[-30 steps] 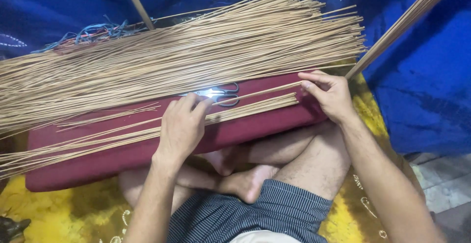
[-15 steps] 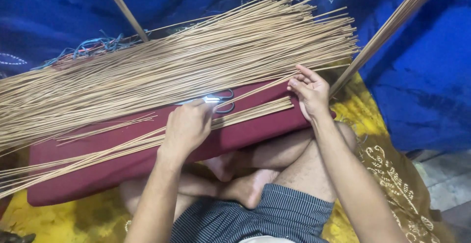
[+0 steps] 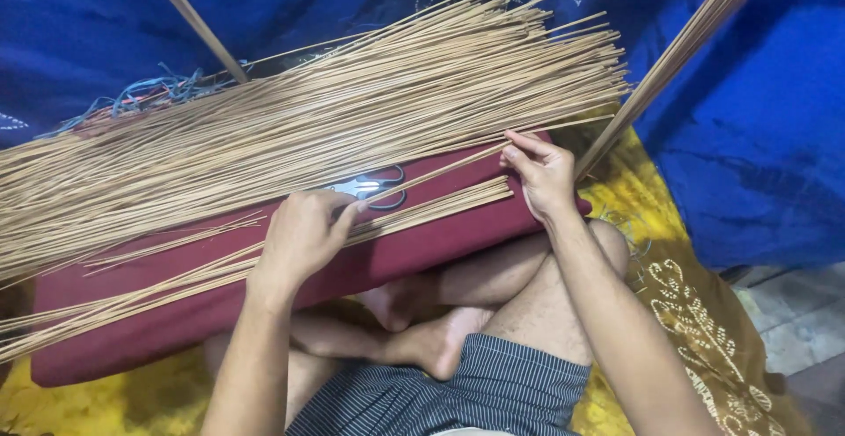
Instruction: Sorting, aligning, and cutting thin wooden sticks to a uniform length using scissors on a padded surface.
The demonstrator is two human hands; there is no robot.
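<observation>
A large fan of thin tan sticks (image 3: 334, 110) lies across a long maroon cushion (image 3: 176, 308) over my crossed legs. A smaller bundle of sticks (image 3: 440, 209) lies along the cushion's near side. My right hand (image 3: 541, 172) pinches the end of a single stick (image 3: 440, 172) at the right end of the cushion. My left hand (image 3: 304, 234) rests palm-down on the small bundle, fingertips pressing the same stick. Black-handled scissors (image 3: 374, 188) lie on the cushion just beyond my left fingers.
Blue cloth (image 3: 748, 137) hangs behind and to the right. Two slanted wooden poles (image 3: 669, 58) (image 3: 194, 22) lean at the right and upper left. A tangle of blue cord (image 3: 150, 93) lies behind the sticks. Yellow patterned fabric (image 3: 687, 313) covers the floor.
My right hand has drawn left and nearer, from the stick fan's right edge to the cushion's end. The left hand stays by the scissors. The view has tilted a little.
</observation>
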